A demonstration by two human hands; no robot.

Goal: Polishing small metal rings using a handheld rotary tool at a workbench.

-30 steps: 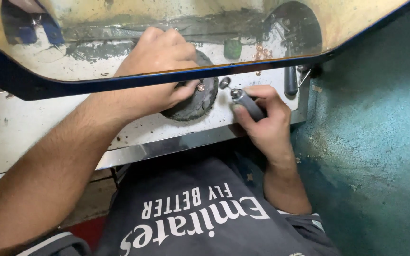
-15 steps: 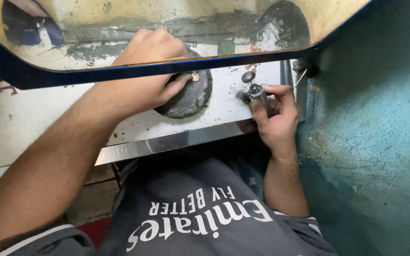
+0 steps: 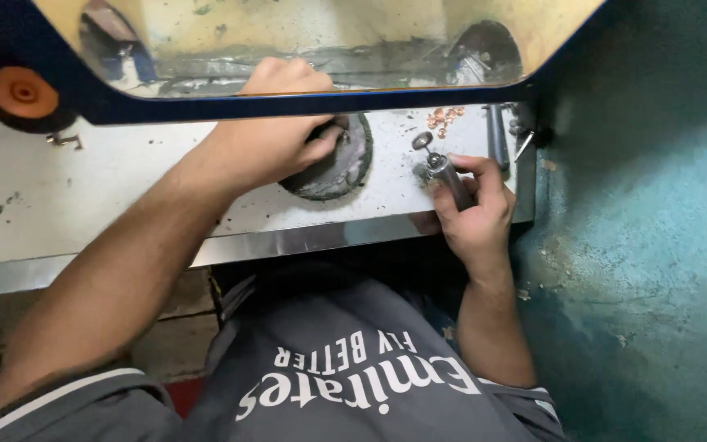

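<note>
My right hand [image 3: 468, 214] grips a slim metal rotary handpiece [image 3: 443, 172] whose small disc tip points up and left over the white bench top [image 3: 108, 205]. My left hand [image 3: 276, 135] reaches under a blue-framed clear shield [image 3: 304, 102], fingers curled on something small I cannot make out, resting at the edge of a dark round worn pad [image 3: 339, 164]. The tool tip sits just right of that pad, apart from my left hand.
Small copper-coloured pieces [image 3: 443, 119] lie behind the tool tip. A dark cylindrical tool [image 3: 495, 135] lies at the bench's right end. An orange wheel [image 3: 22, 94] sits at far left. A teal wall [image 3: 656, 245] rises on the right. The bench has a metal front edge [image 3: 304, 241].
My right hand has tilted the handpiece so its tip now points up-left near the pad. The view shifted slightly; my left hand stays at the pad.
</note>
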